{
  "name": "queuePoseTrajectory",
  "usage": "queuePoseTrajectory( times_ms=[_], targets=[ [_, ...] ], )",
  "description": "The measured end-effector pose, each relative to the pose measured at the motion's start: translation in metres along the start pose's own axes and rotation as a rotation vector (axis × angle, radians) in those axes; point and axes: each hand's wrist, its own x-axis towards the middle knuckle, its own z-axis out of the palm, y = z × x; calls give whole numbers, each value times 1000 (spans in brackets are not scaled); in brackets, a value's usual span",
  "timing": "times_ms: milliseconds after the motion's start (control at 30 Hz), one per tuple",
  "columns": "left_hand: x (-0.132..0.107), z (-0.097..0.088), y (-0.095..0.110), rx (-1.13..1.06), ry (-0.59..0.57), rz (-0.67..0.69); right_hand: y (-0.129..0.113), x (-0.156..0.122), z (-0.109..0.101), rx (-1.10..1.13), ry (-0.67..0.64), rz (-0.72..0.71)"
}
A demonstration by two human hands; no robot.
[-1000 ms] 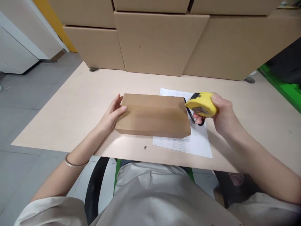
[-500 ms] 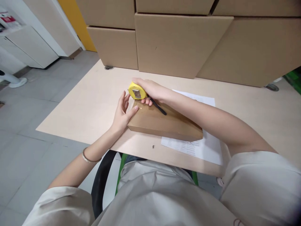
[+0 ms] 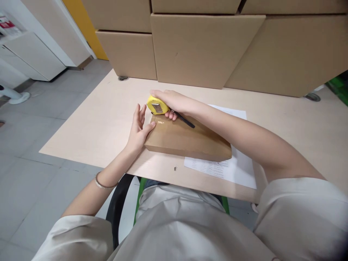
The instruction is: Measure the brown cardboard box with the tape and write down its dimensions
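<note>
A flat brown cardboard box (image 3: 187, 139) lies on the pale wooden worktop (image 3: 89, 127), close to the near edge and about in the middle of it. The box lies partly on a white sheet of paper with small print (image 3: 233, 166), which sticks out at its right end and reaches almost to the near edge. The right hand (image 3: 170, 100) reaches across the box to its far left corner. This hand is curled tight around a small yellow tape measure (image 3: 157, 105) with a shiny metal clip, and holds it right at that corner, touching the top of the box. A thin black stick (image 3: 185, 120) pokes out from under the right hand and lies slanted on the box top; I cannot tell what it is. The left hand (image 3: 138, 128) is open, with its fingers straight and pointing up. Its palm is against the left end of the box and its thumb lies on the top. It holds nothing. A thin silver bracelet (image 3: 102, 183) sits on the left wrist. Big plain brown cardboard boxes (image 3: 201, 47) stand in a row along the far edge of the worktop. A white cabinet (image 3: 35, 54) stands on the grey floor past the far left corner.
</note>
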Motion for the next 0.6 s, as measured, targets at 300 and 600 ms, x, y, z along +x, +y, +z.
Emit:
queuePoseTrajectory(
  times_ms=[300, 600],
  targets=[
    [-1, 0, 13, -23, -98, -52, 61, -87, -88, 127, 164, 10],
    [-1, -1, 19, 47, -51, -47, 134, -149, -134, 205, 400, 58]
  ],
)
